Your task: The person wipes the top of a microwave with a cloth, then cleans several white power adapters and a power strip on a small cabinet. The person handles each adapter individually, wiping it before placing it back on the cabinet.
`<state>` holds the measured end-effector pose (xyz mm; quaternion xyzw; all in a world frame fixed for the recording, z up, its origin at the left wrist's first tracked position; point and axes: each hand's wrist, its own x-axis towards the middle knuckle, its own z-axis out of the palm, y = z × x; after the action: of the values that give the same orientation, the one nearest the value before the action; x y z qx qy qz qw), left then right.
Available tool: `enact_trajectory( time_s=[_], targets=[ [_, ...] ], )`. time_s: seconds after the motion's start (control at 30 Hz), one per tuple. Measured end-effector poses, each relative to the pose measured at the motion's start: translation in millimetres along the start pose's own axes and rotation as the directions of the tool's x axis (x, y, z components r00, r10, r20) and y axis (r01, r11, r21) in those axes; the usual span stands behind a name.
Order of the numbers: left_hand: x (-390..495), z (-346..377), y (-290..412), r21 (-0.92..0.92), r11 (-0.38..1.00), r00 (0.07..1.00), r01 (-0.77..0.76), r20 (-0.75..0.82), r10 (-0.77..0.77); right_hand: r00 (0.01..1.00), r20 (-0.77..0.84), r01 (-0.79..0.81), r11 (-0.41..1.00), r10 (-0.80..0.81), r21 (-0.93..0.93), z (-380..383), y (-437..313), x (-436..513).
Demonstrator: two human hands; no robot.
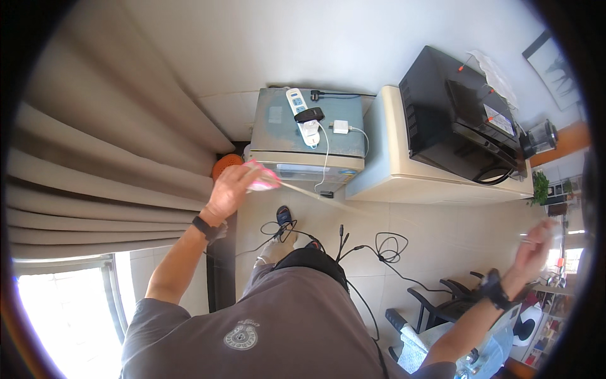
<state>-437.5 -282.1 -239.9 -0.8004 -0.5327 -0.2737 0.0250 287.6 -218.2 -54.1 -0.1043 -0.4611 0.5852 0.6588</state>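
Note:
My left hand (232, 182) grips a pink and white piece, cloth or soft packaging (263, 177), in front of a worn blue-grey-topped appliance (270, 135). From that piece a thin pale strand (326, 203) runs rightward and blurs out in mid-air. My right hand (536, 246) is stretched far out to the right, smeared by motion, with its fingers curled. Whether it holds the strand's other end is too blurred to see. Dark bands circle both wrists.
A white power strip (297, 102) with plugs and a white charger (340, 127) lie on the appliance. A black microwave oven (435, 118) stands on a cream cabinet (378, 156). Black cables (390, 251) trail over the floor. Curtains (109, 180) hang left; a chair (435, 308) stands right.

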Motion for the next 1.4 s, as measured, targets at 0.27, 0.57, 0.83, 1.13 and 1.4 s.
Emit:
enact_trajectory(
  time_s=[0.27,0.57,0.83,1.13,1.4],
  targets=[
    [112.6,-15.7,108.7,-0.310,0.920,0.970,-0.239,-0.037,0.239,0.834,0.010,-0.283,0.443,0.551,-0.851,211.8,256.0,-2.4],
    [105.3,-10.4,89.6,-0.450,0.889,0.989,-0.085,0.068,0.129,0.839,-0.189,-0.511,0.620,0.510,-0.595,228.9,296.8,-2.4],
    [64.3,20.5,67.1,-0.780,-0.085,0.567,0.619,0.519,-0.639,0.831,-0.258,-0.556,0.743,0.492,-0.372,214.6,280.5,16.5],
    [108.5,26.3,110.5,-0.787,-0.616,0.649,0.023,0.481,-0.589,0.779,-0.082,-0.398,0.390,0.622,-0.830,221.3,316.3,-9.9],
    [77.3,43.0,74.2,-0.863,-0.469,0.542,0.185,0.488,-0.684,0.841,-0.286,-0.541,0.701,0.460,-0.464,199.9,303.9,-16.5]
  ],
)
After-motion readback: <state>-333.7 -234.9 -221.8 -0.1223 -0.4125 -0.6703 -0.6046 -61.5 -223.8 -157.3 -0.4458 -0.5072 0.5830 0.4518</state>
